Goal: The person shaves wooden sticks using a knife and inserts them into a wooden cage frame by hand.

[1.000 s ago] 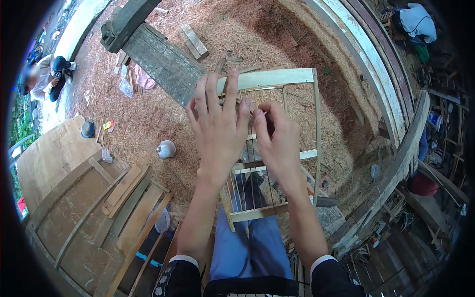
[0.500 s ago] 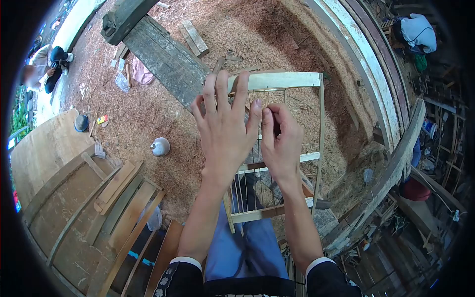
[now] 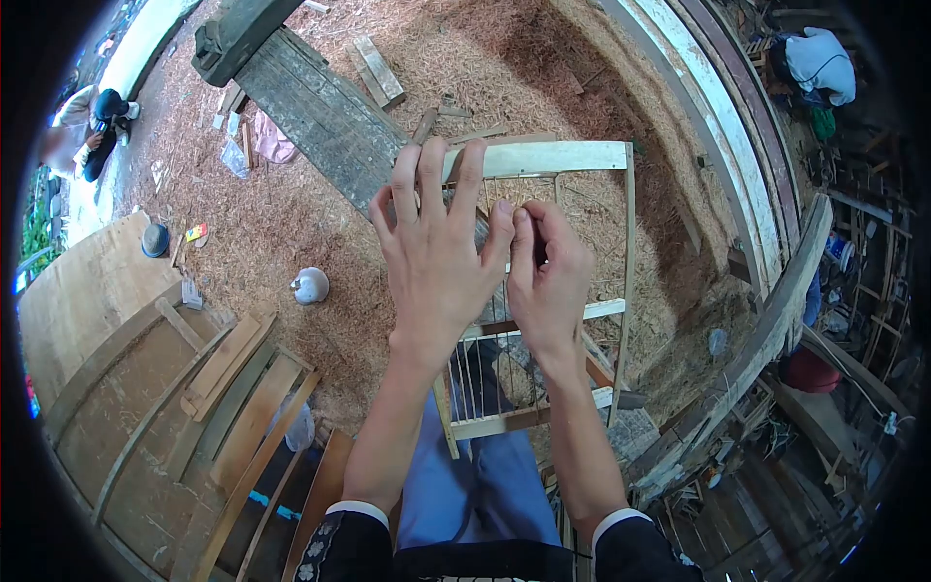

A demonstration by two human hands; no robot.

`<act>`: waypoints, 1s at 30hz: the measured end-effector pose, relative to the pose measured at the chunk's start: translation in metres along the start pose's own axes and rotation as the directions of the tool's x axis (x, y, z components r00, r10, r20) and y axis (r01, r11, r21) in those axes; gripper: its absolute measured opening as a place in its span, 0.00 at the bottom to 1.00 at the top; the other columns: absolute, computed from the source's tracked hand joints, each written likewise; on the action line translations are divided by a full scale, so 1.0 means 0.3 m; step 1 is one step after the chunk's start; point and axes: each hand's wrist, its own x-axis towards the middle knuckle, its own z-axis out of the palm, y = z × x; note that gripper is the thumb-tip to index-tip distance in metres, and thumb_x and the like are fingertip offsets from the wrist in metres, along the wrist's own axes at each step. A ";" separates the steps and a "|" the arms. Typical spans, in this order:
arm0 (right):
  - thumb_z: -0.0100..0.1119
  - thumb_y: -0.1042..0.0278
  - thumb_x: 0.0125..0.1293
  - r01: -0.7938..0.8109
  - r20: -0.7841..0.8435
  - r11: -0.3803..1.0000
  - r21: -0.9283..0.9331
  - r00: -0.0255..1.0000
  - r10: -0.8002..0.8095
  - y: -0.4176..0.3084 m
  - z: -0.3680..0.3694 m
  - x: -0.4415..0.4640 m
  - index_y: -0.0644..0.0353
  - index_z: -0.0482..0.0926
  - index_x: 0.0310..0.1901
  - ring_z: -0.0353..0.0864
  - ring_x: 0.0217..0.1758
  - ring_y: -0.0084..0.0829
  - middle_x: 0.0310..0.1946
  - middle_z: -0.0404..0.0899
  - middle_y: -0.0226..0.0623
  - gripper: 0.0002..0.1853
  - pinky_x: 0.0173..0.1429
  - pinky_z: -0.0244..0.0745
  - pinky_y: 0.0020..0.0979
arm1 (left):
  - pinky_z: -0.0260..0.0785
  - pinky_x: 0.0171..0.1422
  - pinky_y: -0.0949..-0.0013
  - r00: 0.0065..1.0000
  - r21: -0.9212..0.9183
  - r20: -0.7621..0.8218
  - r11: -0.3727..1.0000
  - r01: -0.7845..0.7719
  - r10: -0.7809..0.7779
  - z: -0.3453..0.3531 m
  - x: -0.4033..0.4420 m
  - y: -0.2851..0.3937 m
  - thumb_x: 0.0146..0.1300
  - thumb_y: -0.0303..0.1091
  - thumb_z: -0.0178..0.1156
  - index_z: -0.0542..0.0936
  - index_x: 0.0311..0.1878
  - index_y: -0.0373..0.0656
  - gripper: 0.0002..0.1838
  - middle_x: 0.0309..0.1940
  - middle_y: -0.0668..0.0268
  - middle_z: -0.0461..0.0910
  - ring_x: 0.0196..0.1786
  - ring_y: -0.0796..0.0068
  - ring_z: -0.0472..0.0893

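A pale wooden frame (image 3: pixel 628 233) with crossbars and thin upright rods lies in front of me, its near end by my knees. My left hand (image 3: pixel 427 257) is over the frame's upper left part, back up, with the fingers stretched and apart. Its fingertips reach the curved top rail (image 3: pixel 553 156), and its thumb tip is close to my right hand (image 3: pixel 553 276). That right hand is closed in a pinch of thumb and forefinger over the thin rods, just under the top rail. Whatever lies between those fingertips is too small to make out.
A weathered plank bench (image 3: pixel 320 116) runs away at upper left. Boards (image 3: pixel 233 364) are stacked at lower left, and a white round object (image 3: pixel 310 286) sits on the shavings. One person (image 3: pixel 92 131) sits at far left, another (image 3: pixel 819 66) bends at upper right. A heavy beam (image 3: pixel 756 359) stands right.
The view has shifted very slightly. Both hands keep nearly the same pose at the frame, with the right hand still pinched and the left fingers still spread.
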 end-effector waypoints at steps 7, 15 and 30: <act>0.58 0.74 0.73 0.045 0.023 0.998 -0.045 0.999 -0.044 -0.016 0.002 0.001 0.65 0.79 0.43 0.81 0.24 0.44 0.26 0.79 0.48 0.04 0.29 0.72 0.39 | 0.55 0.72 0.45 1.000 0.003 0.000 1.000 -0.011 0.011 0.000 0.002 -0.008 0.67 0.47 0.58 0.72 0.69 0.46 0.29 0.67 0.57 0.67 0.73 0.56 0.61; 0.58 0.73 0.72 -0.015 -0.007 0.998 -0.061 1.000 0.014 -0.020 0.006 -0.003 0.66 0.79 0.43 0.83 0.25 0.42 0.26 0.81 0.47 0.05 0.30 0.74 0.38 | 0.55 0.72 0.45 1.000 -0.022 -0.008 1.000 0.003 -0.003 -0.002 -0.003 -0.009 0.68 0.46 0.57 0.73 0.68 0.46 0.28 0.66 0.58 0.67 0.73 0.57 0.62; 0.58 0.73 0.72 -0.028 -0.010 0.999 -0.034 1.000 0.028 -0.018 0.004 -0.011 0.66 0.79 0.42 0.84 0.25 0.40 0.26 0.82 0.47 0.05 0.31 0.75 0.37 | 0.56 0.72 0.46 0.999 -0.026 -0.034 1.000 0.008 -0.009 0.006 -0.006 -0.009 0.68 0.48 0.57 0.73 0.68 0.48 0.27 0.65 0.59 0.68 0.73 0.59 0.62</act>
